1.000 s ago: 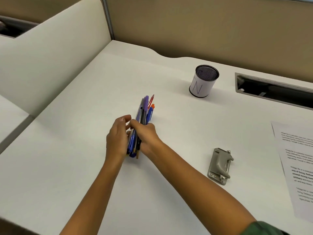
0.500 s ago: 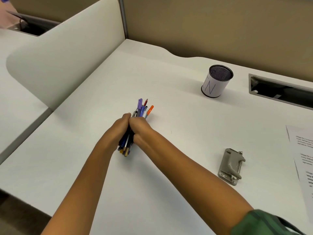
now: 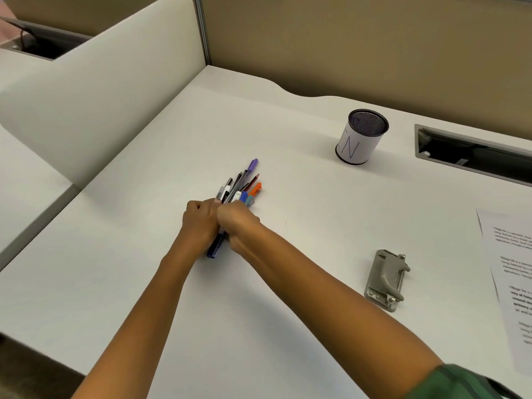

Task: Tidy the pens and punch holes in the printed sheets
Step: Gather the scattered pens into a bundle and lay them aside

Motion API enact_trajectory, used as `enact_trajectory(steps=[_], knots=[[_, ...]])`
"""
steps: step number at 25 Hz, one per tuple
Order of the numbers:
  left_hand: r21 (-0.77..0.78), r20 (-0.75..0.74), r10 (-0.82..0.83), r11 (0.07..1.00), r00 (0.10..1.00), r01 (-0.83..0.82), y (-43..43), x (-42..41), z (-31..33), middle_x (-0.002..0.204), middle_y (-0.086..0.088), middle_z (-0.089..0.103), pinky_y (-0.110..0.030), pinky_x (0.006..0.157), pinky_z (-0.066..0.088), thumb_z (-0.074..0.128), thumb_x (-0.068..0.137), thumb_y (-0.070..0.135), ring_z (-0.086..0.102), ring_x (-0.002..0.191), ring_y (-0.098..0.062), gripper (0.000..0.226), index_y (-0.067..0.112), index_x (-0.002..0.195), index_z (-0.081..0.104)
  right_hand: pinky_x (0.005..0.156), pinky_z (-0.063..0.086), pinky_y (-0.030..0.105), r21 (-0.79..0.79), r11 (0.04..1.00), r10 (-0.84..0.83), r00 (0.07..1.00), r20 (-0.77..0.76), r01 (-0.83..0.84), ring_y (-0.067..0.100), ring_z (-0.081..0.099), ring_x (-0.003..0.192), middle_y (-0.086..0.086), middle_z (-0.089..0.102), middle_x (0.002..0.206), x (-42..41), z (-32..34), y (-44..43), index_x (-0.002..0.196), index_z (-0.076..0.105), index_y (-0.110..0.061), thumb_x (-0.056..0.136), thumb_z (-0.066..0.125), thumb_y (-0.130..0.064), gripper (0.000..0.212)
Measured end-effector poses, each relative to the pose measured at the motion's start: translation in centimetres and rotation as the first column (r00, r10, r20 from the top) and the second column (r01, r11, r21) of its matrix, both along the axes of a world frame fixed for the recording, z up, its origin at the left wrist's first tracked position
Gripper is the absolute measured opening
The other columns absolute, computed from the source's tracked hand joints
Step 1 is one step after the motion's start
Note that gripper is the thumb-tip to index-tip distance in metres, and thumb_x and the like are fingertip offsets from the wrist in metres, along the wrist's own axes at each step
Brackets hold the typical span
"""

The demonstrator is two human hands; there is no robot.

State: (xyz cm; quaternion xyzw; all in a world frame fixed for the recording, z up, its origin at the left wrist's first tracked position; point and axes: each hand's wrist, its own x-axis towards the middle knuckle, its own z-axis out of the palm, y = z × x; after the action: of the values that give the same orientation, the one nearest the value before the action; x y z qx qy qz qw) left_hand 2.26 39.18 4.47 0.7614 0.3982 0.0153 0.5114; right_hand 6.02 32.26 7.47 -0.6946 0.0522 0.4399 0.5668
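**Grip status.** Left hand [image 3: 200, 223] and right hand [image 3: 237, 220] curled round the pen bundle [image 3: 240, 187], knuckles pressed together, near the middle of the desk [image 3: 129, 269]. Bundle held low, tips fanned toward 1 o'clock. Resting on the surface or just lifted: cannot tell. Ends uneven, with the purple pen [image 3: 252, 165] protruding farthest.

**Hazards (judged, not observed):**

- **Loose outer pens.** Expect slippage from the fanned end on lifting, given a grip on the near half only. Square up the ends first.
- **Mesh pen cup [image 3: 361, 139].** Upright at 2 o'clock from the hands, well apart. Expect snagging on the rim, or tipping of the cup, on a slanted entry. Lower the bundle vertically.
- **Transfer to one hand.** Expect scattering across the desk on early release. Tighten one grip before opening the other.
- **Hole punch [image 3: 387, 279] at 4 o'clock and printed sheets [image 3: 509, 277] at 3 o'clock.** Both untouched. Keep the right forearm clear of both during the carry.
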Motion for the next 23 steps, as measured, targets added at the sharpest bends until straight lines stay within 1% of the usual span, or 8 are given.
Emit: enact_trajectory(steps=[2,5,7,10,13,15,18,23], knots=[[0.022,0.039,0.032,0.999,0.999,-0.033,-0.4,-0.1,0.0,0.133,-0.02,0.046,-0.046,0.099,0.041,0.045,0.097,0.031,0.048,0.119,-0.037,0.015,0.02,0.091,0.055,0.094,0.038,0.03,-0.159,0.985,0.074,0.993,0.095,-0.058,0.024,0.045,0.096,0.025,0.033,0.147,-0.2,0.4,-0.3,0.141,0.034,0.005,0.098,0.04,-0.016,0.047],[0.185,0.012,-0.059,0.981,0.998,0.056,-0.4,0.1,-0.7,0.14,-0.018,0.04,-0.046,0.105,0.037,0.044,0.098,0.033,0.04,0.128,-0.034,0.04,0.008,0.13,0.049,0.108,0.038,0.035,-0.353,0.935,0.123,0.965,0.231,-0.034,0.029,0.033,0.129,0.019,0.018,0.148,-1.2,0.8,-1.3,0.148,0.01,0.005,0.101,0.036,-0.024,0.061],[0.371,-0.027,-0.168,0.914,0.985,0.166,-0.4,-0.2,-1.2,0.144,-0.016,0.037,-0.043,0.104,0.034,0.04,0.1,0.034,0.036,0.132,-0.031,0.049,0.01,0.142,0.038,0.108,0.04,0.036,-0.326,0.945,0.138,0.948,0.287,-0.039,0.03,0.03,0.131,0.017,0.016,0.146,-2.0,0.8,-1.8,0.149,0.001,0.004,0.096,0.046,-0.01,0.071],[0.476,0.014,-0.2,0.863,0.98,0.169,-0.5,-1.1,-1.5,0.147,-0.012,0.039,-0.043,0.104,0.035,0.037,0.099,0.041,0.039,0.132,-0.029,0.055,0.015,0.146,0.032,0.106,0.042,0.032,-0.167,0.981,-0.031,0.934,0.355,0.096,0.022,0.032,0.13,0.01,0.019,0.142,-2.7,-0.4,-3.3,0.149,0.011,-0.004,0.088,0.053,0.007,0.075],[0.607,0.031,-0.23,0.777,0.973,0.165,-0.8,-2.4,-1.7,0.149,-0.011,0.037,-0.046,0.107,0.033,0.04,0.093,0.055,0.037,0.135,-0.029,0.065,0.018,0.147,0.032,0.087,0.036,0.004,-0.11,0.969,-0.129,0.835,0.534,0.219,-0.008,0.029,0.115,0.002,0.025,0.132,-1.6,-1.8,-3.9,0.142,0.027,-0.01,0.093,0.046,0.002,0.054],[0.672,-0.02,-0.256,0.713,0.966,0.203,-1.0,-3.3,-1.9,0.152,-0.01,0.032,-0.048,0.111,0.028,0.037,0.086,0.068,0.031,0.139,-0.029,0.078,0.02,0.147,0.031,0.09,0.031,0.011,-0.141,0.95,-0.106,0.711,0.695,0.279,0.006,0.029,0.119,0.005,0.027,0.137,0.1,-2.8,-3.9,0.136,0.039,-0.011,0.094,0.044,0.0,0.045],[0.721,-0.11,-0.241,0.649,0.964,0.244,-1.8,-4.5,-2.1,0.158,-0.008,0.021,-0.056,0.115,0.014,0.028,0.073,0.081,0.017,0.146,-0.032,0.095,0.022,0.148,0.027,0.106,0.026,0.022,-0.046,0.936,-0.189,0.606,0.772,0.349,0.021,0.029,0.131,0.008,0.035,0.142,4.2,-3.9,-3.6,0.133,0.049,-0.009,0.096,0.041,-0.005,0.039],[0.757,-0.142,-0.231,0.601,0.963,0.256,-4.7,-6.4,-3.6,0.161,-0.007,0.009,-0.067,0.111,0.01,0.034,0.068,0.089,0.003,0.148,-0.034,0.101,0.029,0.149,0.025,0.118,0.022,0.036,-0.106,0.979,-0.036,0.656,0.754,0.176,0.02,0.031,0.14,0.006,0.039,0.15,11.9,-4.7,-2.0,0.143,0.041,-0.012,0.102,0.036,-0.027,0.044]])
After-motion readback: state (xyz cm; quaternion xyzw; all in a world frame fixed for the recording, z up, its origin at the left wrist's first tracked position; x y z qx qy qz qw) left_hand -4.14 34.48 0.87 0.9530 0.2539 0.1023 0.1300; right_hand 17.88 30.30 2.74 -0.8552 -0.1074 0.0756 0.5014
